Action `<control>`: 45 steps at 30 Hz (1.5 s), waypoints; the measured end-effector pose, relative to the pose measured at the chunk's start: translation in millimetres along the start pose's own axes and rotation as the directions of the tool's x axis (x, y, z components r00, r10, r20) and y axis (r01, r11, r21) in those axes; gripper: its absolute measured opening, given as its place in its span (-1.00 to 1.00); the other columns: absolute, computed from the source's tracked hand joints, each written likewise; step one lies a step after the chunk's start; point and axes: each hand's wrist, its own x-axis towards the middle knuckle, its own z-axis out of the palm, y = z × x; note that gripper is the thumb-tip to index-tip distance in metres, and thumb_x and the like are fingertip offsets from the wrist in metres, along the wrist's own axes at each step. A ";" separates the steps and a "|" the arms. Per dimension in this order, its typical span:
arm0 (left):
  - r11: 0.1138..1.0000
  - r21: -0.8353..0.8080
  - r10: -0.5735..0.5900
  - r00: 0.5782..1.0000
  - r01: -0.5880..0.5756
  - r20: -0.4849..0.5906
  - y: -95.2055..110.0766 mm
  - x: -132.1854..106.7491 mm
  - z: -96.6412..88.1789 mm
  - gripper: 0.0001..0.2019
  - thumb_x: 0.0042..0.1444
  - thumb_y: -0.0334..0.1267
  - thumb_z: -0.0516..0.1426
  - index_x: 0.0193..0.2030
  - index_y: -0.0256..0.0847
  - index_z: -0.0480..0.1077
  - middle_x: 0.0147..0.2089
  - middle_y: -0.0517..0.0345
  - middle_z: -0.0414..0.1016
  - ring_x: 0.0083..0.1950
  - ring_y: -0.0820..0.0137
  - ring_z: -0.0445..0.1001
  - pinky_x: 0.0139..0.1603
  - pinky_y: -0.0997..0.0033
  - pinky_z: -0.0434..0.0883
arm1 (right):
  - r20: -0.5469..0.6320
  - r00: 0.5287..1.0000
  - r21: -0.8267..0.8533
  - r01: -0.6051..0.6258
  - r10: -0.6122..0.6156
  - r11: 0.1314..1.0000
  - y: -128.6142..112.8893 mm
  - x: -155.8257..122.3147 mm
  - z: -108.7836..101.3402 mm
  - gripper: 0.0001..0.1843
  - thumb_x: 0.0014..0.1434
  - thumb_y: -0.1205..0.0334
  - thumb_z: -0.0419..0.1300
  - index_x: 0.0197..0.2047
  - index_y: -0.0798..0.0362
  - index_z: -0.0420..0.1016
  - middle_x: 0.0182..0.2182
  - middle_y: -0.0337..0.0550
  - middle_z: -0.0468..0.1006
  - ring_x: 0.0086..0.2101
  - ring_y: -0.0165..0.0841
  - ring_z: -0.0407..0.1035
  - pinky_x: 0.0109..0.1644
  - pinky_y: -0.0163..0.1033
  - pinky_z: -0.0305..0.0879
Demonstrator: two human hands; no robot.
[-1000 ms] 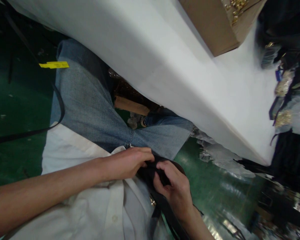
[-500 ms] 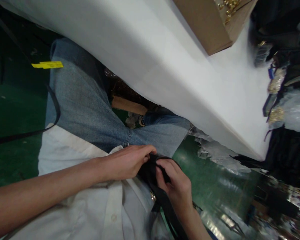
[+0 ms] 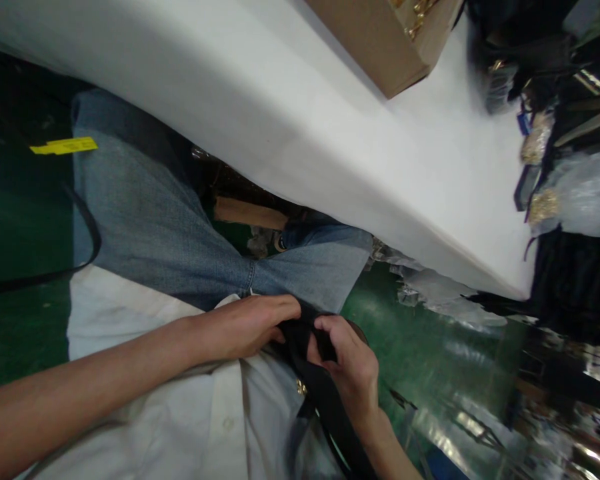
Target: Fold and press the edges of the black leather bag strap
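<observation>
A black strap (image 3: 330, 403) runs up from the bottom edge, over the front of the white shirt, into both hands. My left hand (image 3: 253, 325), fingers bent and closed, grips dark material at the strap's upper end. Opposite it, my right hand (image 3: 349, 360) pinches the black material between thumb and fingers, which curl around a fold. A small gold-coloured metal fitting (image 3: 301, 387) shows beside the strap, below the hands. What lies between the fingertips is partly hidden.
A white table (image 3: 300, 133) crosses above my lap, carrying a cardboard box (image 3: 380, 53) of gold-coloured pieces. Clear plastic bags (image 3: 585, 193) and black material crowd its right end. A thin black band (image 3: 40, 277) with a yellow label (image 3: 65, 145) lies left. Plastic sheeting (image 3: 440, 293) hangs below the table.
The view has shifted, so the box and label sit further left. My hands stay at the black material; the left has moved slightly away from the right, and more of the strap shows between them.
</observation>
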 end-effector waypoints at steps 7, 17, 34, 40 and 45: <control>0.980 -0.197 -0.046 0.993 0.024 -0.107 34.6 0.3 -19.0 -0.36 0.25 -0.56 0.12 0.43 -0.01 0.32 0.41 0.08 0.53 0.47 0.23 0.48 0.54 0.10 0.39 | 0.192 0.976 0.070 0.087 -0.099 0.994 -1.8 4.1 -8.2 -0.81 0.48 0.46 0.16 0.07 0.02 0.44 -0.18 -0.09 0.61 -0.27 -0.28 0.53 -0.19 -0.21 0.48; 0.877 0.453 -0.148 0.986 0.164 -0.072 67.7 23.9 -22.2 -0.72 0.44 -0.22 0.28 0.24 0.00 0.57 0.13 0.06 0.67 0.12 0.08 0.68 0.18 0.05 0.62 | 0.139 0.900 0.274 -0.436 0.413 0.858 -7.0 -0.4 8.4 -0.67 0.18 0.42 0.33 0.00 -0.03 0.50 -0.23 -0.23 0.68 -0.29 -0.29 0.59 -0.20 -0.25 0.44; 0.700 0.661 -0.377 0.926 0.269 0.022 94.4 36.1 -12.4 -0.75 0.32 -0.28 0.16 0.00 -0.08 0.67 0.05 0.06 0.70 0.01 -0.04 0.74 0.00 -0.13 0.69 | 0.192 0.956 0.369 -0.278 0.221 0.887 4.4 -15.8 4.1 -0.52 0.23 0.58 0.23 0.11 -0.08 0.33 -0.12 -0.21 0.64 -0.18 -0.29 0.56 -0.10 -0.26 0.38; 0.618 0.722 -0.454 0.891 0.312 0.004 94.9 54.8 -9.0 -0.80 0.24 -0.30 0.20 -0.12 -0.13 0.69 -0.07 -0.03 0.75 -0.02 -0.13 0.76 0.02 -0.14 0.69 | 0.246 0.936 0.413 -0.335 0.250 0.847 4.5 -10.4 5.8 -0.58 0.17 0.59 0.18 0.00 -0.05 0.34 -0.17 -0.21 0.62 -0.20 -0.28 0.53 -0.10 -0.24 0.33; 0.575 0.778 -0.452 0.891 0.255 0.042 97.7 48.9 -4.4 -0.74 0.22 -0.45 0.21 -0.08 -0.18 0.72 -0.08 -0.13 0.78 -0.04 -0.09 0.80 0.01 -0.06 0.70 | 0.309 0.887 0.327 -0.438 0.343 0.838 0.5 -4.5 11.0 -0.56 0.05 0.55 0.19 -0.02 -0.03 0.38 -0.15 -0.14 0.67 -0.13 -0.17 0.60 -0.09 -0.18 0.38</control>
